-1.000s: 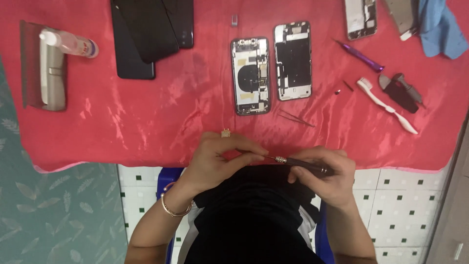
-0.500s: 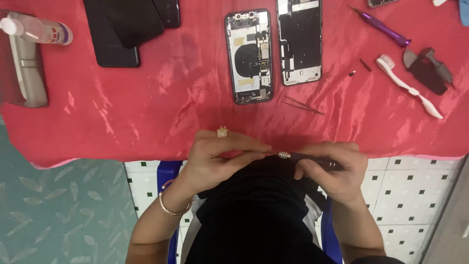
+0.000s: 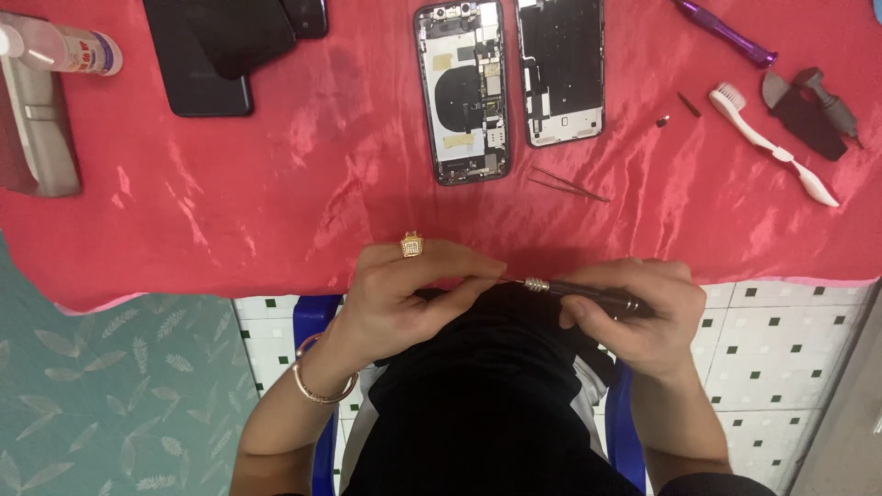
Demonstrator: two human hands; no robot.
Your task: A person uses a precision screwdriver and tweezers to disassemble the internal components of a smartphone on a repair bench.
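A red cloth [image 3: 276, 211] spreads beyond both hands. An opened phone [image 3: 462, 92] and its screen [image 3: 561, 72] lie farther out, tweezers [image 3: 568, 184] nearer. The right hand [image 3: 634, 317] grips a screwdriver [image 3: 579, 291]; the left hand [image 3: 404, 294] pinches its tip with narrowed fingers.
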